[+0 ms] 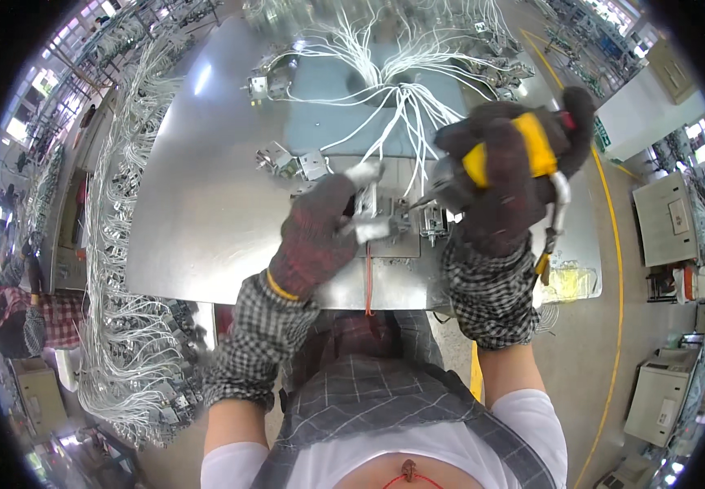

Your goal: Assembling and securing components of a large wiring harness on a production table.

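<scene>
My left hand (313, 228), in a dark red and grey knit glove, is closed around a small silver metal part (377, 228) near the table's front edge. My right hand (505, 191), in a dark glove, grips a yellow and black power screwdriver (538, 145). The tool's tip points left, close to the metal part; whether they touch I cannot tell. Between the hands sits a small metal fixture (432, 226). White wires (405, 102) fan out from a round opening in a blue-grey panel (320, 122). Two metal boxes, one of them here (314, 165), lie beyond my left hand.
The steel tabletop (197, 196) has another metal box (259, 87) farther back. Red wires (368, 281) hang over its front edge. Many white-wired parts (120, 212) crowd a rack at the left, with a co-worker's checked sleeve (63, 316) beyond. Pale cabinets (666, 220) stand at right.
</scene>
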A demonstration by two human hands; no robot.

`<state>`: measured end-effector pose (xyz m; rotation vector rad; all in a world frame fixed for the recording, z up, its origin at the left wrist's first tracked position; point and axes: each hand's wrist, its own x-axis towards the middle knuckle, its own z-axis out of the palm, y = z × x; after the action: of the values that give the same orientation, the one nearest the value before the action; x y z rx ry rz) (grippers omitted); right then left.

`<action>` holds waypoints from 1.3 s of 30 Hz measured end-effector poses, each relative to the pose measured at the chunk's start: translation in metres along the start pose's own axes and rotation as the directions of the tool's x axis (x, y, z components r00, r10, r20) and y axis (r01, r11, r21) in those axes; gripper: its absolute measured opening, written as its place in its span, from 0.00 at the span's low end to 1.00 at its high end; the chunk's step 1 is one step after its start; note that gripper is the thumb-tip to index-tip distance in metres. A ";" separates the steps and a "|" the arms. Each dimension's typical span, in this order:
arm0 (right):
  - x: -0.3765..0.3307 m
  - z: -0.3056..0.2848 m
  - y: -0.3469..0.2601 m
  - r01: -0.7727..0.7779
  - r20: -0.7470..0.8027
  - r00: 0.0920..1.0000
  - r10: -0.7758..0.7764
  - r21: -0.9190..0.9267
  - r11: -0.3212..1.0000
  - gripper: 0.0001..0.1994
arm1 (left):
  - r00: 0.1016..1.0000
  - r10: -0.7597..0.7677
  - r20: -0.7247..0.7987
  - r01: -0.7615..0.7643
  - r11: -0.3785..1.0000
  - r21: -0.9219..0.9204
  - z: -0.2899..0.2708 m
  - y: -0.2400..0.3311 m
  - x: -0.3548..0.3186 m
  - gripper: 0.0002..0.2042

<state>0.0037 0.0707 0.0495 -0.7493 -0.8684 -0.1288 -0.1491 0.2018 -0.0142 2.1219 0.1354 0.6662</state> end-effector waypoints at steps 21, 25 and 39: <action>0.007 -0.006 -0.019 0.002 -0.084 0.996 -0.013 -0.131 0.991 0.39 | 0.959 -0.057 0.279 -0.033 0.950 0.309 -0.007 0.017 0.019 0.31; -0.001 0.001 -0.020 -0.048 -0.038 0.998 0.044 -0.111 0.993 0.40 | 0.957 -0.024 0.289 -0.109 0.894 0.434 0.000 0.019 0.019 0.29; -0.014 -0.012 -0.008 0.006 0.216 0.975 0.047 -0.240 0.971 0.43 | 0.981 0.063 0.183 -0.171 0.728 0.664 -0.032 -0.008 0.013 0.34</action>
<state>-0.0009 0.0540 0.0384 -1.0123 -1.0683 -0.1348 -0.1534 0.2341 -0.0006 2.9086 0.1831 0.5760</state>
